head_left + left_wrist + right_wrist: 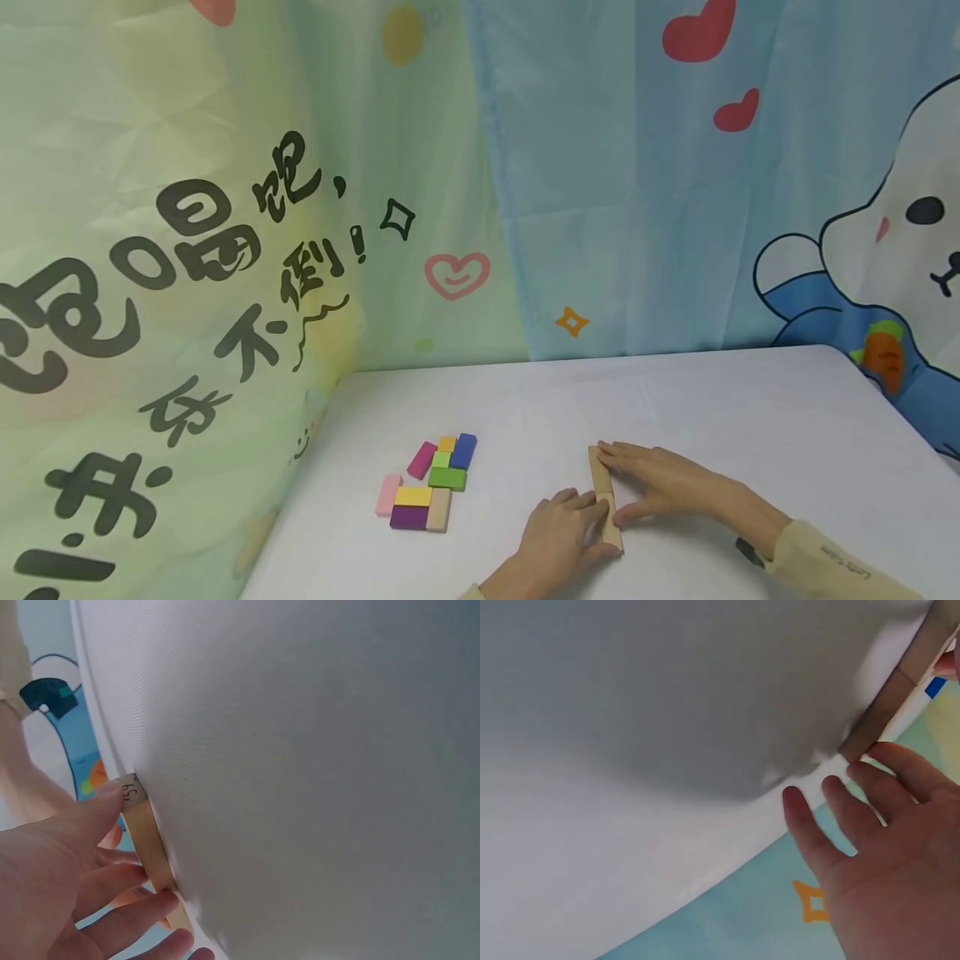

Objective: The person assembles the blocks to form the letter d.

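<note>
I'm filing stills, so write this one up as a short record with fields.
left hand: touches the near wooden block
right hand: touches the far wooden block, at its far end
alignment: these two lie end to end
coloured blocks: grouped left of both hands, with one plain wooden block among them
table: white
backdrop: printed curtain, green and blue

This looks like a makeshift play corner; whether it is in a home or a studio cannot be told. Printed curtains with red hearts, big black lettering and a white cartoon animal surround a white-topped table bearing coloured blocks and plain wooden blocks.
</note>
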The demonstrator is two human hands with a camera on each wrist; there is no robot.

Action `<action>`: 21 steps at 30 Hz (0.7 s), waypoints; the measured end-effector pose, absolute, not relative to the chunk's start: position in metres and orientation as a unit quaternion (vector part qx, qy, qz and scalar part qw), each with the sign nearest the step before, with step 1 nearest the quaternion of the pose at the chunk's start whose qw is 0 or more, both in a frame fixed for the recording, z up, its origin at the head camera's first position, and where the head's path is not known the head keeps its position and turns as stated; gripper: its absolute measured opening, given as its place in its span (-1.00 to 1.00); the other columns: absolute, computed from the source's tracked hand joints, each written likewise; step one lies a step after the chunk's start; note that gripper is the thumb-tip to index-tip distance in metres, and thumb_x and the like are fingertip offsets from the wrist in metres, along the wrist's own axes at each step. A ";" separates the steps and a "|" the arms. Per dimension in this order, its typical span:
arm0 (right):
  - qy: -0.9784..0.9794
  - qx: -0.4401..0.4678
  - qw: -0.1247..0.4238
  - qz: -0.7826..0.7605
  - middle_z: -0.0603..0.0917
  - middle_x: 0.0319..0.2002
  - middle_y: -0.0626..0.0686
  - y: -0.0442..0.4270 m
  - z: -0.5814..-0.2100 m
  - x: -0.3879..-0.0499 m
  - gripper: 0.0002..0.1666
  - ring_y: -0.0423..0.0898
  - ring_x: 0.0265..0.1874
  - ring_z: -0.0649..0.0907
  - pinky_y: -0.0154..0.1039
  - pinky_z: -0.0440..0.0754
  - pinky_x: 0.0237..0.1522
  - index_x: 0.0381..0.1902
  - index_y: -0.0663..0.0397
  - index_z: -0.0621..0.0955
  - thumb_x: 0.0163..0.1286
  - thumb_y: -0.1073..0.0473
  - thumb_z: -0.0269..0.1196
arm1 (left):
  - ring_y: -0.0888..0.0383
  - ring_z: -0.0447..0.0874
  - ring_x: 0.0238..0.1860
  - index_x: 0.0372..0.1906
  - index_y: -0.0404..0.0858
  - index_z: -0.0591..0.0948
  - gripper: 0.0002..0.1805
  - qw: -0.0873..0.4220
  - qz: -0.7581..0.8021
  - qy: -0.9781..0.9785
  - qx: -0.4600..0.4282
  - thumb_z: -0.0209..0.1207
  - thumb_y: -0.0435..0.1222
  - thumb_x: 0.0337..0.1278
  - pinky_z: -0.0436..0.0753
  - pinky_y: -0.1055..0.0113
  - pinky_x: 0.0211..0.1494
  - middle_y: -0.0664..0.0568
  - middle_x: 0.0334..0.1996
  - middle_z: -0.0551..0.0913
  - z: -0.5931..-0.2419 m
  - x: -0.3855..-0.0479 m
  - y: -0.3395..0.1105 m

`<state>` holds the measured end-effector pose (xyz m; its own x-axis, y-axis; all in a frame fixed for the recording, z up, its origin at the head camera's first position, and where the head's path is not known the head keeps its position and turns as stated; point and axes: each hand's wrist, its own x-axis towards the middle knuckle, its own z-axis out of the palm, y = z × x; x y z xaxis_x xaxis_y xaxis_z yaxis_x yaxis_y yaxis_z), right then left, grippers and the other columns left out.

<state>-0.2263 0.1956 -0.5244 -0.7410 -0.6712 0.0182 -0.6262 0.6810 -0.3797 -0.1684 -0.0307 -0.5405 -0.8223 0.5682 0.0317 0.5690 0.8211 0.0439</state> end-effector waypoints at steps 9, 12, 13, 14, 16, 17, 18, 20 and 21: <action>0.921 -0.349 0.059 -0.163 0.39 0.44 0.33 0.186 -0.518 -0.221 0.27 0.36 0.38 0.42 0.40 0.49 0.18 0.41 0.33 0.39 0.04 -0.54 0.32 | 0.14 0.60 0.28 0.29 0.20 0.55 -0.35 0.004 -0.032 -0.956 -0.293 0.11 0.33 0.13 0.72 0.10 0.10 0.28 0.30 0.58 -0.540 -0.168 -0.028; 0.921 -0.352 0.058 -0.158 0.39 0.43 0.35 0.184 -0.514 -0.219 0.27 0.37 0.37 0.42 0.39 0.50 0.17 0.40 0.36 0.38 0.05 -0.52 0.33 | 0.13 0.60 0.28 0.29 0.20 0.54 -0.36 0.004 -0.033 -0.956 -0.292 0.12 0.32 0.13 0.72 0.09 0.10 0.28 0.30 0.58 -0.540 -0.167 -0.028; 0.921 -0.353 0.058 -0.157 0.39 0.42 0.36 0.183 -0.512 -0.218 0.26 0.37 0.36 0.43 0.38 0.51 0.16 0.40 0.37 0.38 0.06 -0.51 0.34 | 0.13 0.60 0.28 0.29 0.20 0.55 -0.36 0.003 -0.034 -0.956 -0.291 0.12 0.32 0.13 0.72 0.09 0.10 0.28 0.29 0.59 -0.539 -0.167 -0.027; 0.921 -0.353 0.058 -0.155 0.39 0.42 0.36 0.182 -0.510 -0.217 0.26 0.37 0.36 0.43 0.38 0.51 0.16 0.40 0.38 0.39 0.06 -0.51 0.34 | 0.13 0.61 0.28 0.29 0.21 0.55 -0.37 0.003 -0.035 -0.956 -0.291 0.12 0.32 0.13 0.72 0.09 0.10 0.28 0.29 0.59 -0.539 -0.167 -0.027; 0.921 -0.354 0.057 -0.151 0.40 0.41 0.37 0.181 -0.508 -0.216 0.25 0.37 0.35 0.44 0.37 0.52 0.15 0.39 0.38 0.39 0.06 -0.50 0.35 | 0.13 0.61 0.28 0.29 0.21 0.54 -0.37 0.001 -0.036 -0.957 -0.289 0.12 0.32 0.13 0.72 0.08 0.10 0.28 0.30 0.58 -0.539 -0.167 -0.028; 0.922 -0.354 0.058 -0.150 0.40 0.41 0.37 0.180 -0.508 -0.216 0.25 0.37 0.35 0.44 0.36 0.53 0.15 0.39 0.39 0.40 0.05 -0.49 0.35 | 0.13 0.61 0.27 0.28 0.21 0.55 -0.37 -0.001 -0.037 -0.957 -0.288 0.12 0.32 0.13 0.72 0.08 0.09 0.28 0.29 0.58 -0.539 -0.167 -0.028; 0.922 -0.353 0.059 -0.150 0.40 0.41 0.37 0.179 -0.507 -0.215 0.26 0.37 0.35 0.44 0.37 0.52 0.15 0.39 0.39 0.39 0.04 -0.49 0.36 | 0.13 0.61 0.27 0.28 0.21 0.55 -0.36 -0.001 -0.037 -0.957 -0.286 0.12 0.33 0.12 0.72 0.08 0.09 0.28 0.29 0.59 -0.539 -0.167 -0.028; 0.922 -0.352 0.062 -0.147 0.39 0.42 0.38 0.178 -0.508 -0.215 0.29 0.38 0.36 0.43 0.38 0.52 0.15 0.39 0.39 0.39 0.01 -0.50 0.37 | 0.13 0.61 0.27 0.28 0.22 0.55 -0.36 -0.003 -0.039 -0.958 -0.284 0.13 0.34 0.11 0.72 0.07 0.09 0.29 0.29 0.59 -0.539 -0.167 -0.027; 0.923 -0.352 0.062 -0.144 0.38 0.42 0.38 0.178 -0.508 -0.215 0.30 0.38 0.36 0.43 0.39 0.52 0.15 0.39 0.39 0.39 -0.01 -0.51 0.37 | 0.13 0.61 0.26 0.28 0.22 0.56 -0.36 -0.004 -0.041 -0.958 -0.282 0.13 0.34 0.11 0.72 0.07 0.08 0.29 0.29 0.59 -0.540 -0.168 -0.027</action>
